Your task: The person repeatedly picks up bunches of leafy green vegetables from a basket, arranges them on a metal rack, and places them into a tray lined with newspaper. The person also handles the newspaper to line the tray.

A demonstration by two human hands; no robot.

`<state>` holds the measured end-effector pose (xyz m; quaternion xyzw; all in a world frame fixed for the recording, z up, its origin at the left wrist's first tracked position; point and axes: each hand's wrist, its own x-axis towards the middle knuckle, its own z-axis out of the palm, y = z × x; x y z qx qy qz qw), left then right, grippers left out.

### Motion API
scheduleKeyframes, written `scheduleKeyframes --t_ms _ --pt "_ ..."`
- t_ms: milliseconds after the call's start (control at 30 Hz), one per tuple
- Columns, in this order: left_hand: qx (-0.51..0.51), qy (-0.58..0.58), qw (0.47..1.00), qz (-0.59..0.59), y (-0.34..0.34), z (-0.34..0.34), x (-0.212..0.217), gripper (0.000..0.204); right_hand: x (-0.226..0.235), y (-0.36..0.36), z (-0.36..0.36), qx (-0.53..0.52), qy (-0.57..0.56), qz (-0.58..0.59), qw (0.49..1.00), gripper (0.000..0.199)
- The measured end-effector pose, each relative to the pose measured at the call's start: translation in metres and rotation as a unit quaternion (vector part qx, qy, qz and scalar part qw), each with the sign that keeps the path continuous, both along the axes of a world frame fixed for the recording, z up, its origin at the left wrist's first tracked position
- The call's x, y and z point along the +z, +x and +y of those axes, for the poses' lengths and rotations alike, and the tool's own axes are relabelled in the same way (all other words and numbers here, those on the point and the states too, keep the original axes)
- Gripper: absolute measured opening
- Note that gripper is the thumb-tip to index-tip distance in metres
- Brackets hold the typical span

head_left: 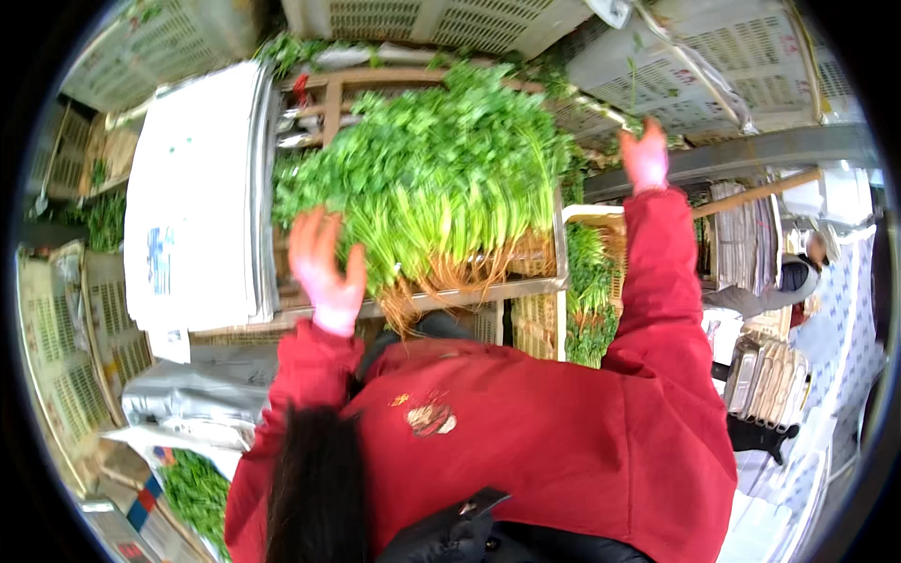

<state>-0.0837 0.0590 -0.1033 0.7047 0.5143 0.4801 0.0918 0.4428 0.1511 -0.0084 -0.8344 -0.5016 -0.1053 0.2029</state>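
A thick row of leafy, celery-like greens [450,159] lies on a wooden rack, leaves away from me, pale stems and brown roots toward me. At the lower left of this pile is my left hand [324,267], its fingers and thumb spread, touching or nearly touching the outer leaves and stems. My right hand [646,155] is stretched out at the far right, beyond the pile, with thumb and forefinger apart. A thin green sprig [633,80] shows just past its fingertips; whether they touch it I cannot tell. Both hands look orange-pink, perhaps gloved.
A tall stack of white sheets [192,197] stands left of the greens. The rack's front rail [441,300] runs close to my body. Right of it is a pale crate [591,214] with more greens. Large slatted crates [422,23] line the far side. Another person [798,277] is at the right.
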Motion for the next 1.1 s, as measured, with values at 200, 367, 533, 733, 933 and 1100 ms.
scheduleKeyframes --t_ms 200,367,533,733,933,1100 --pt "0.141 -0.207 0.968 0.036 0.054 0.003 -0.042 0.09 -0.111 -0.087 -0.031 0.115 0.005 0.306 0.945 0.086" --pt "0.11 -0.202 0.973 -0.025 0.106 0.019 -0.066 0.09 -0.091 -0.259 -0.035 0.165 -0.138 0.167 0.962 0.066" --pt "0.066 -0.287 0.941 -0.165 0.076 0.031 -0.05 0.092 -0.098 -0.194 -0.017 0.296 -0.126 0.356 0.877 0.07" --pt "0.066 -0.289 0.915 -0.273 0.127 0.039 -0.028 0.121 -0.134 -0.248 -0.016 0.281 -0.103 0.286 0.911 0.084" --pt "0.043 -0.211 0.894 -0.393 0.103 0.01 -0.001 0.132 -0.122 -0.271 -0.027 0.309 -0.059 0.692 0.65 0.09" --pt "0.07 -0.081 0.915 -0.39 0.091 -0.045 0.091 0.137 -0.048 -0.295 -0.053 0.455 -0.009 0.725 0.517 0.073"
